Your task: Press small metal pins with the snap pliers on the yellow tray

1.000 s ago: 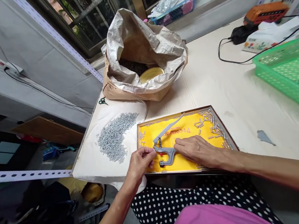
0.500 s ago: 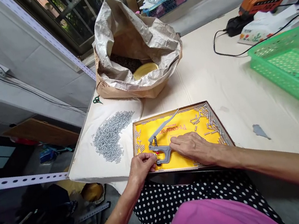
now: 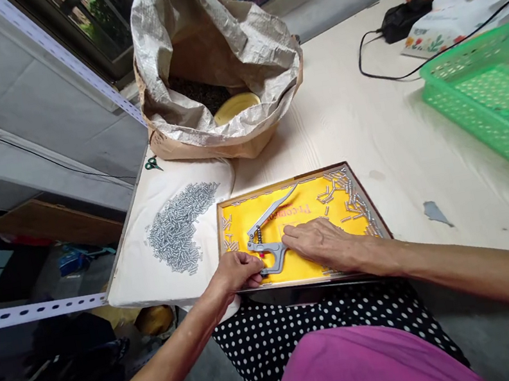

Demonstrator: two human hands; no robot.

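From my head camera, my right grip (image 3: 322,245) is wrapped round the grey pliers (image 3: 280,251), toward nine o'clock of the yellow-floored tray (image 3: 234,215) on the counter (image 3: 339,85). My left grip (image 3: 235,272) is pinched narrow at their lower tip; I cannot tell on what. Metal pins (image 3: 178,229) heap at nine o'clock beyond the tray.

Upper wear: we see a plain magenta-pink top (image 3: 362,367), smooth with soft creases | Lower wear: we note a black cloth garment (image 3: 260,339) patterned all over with round white dots | Forearms (image 3: 484,279): we observe both bare | Left hand (image 3: 239,271) and right hand (image 3: 317,243): we record these likewise bare
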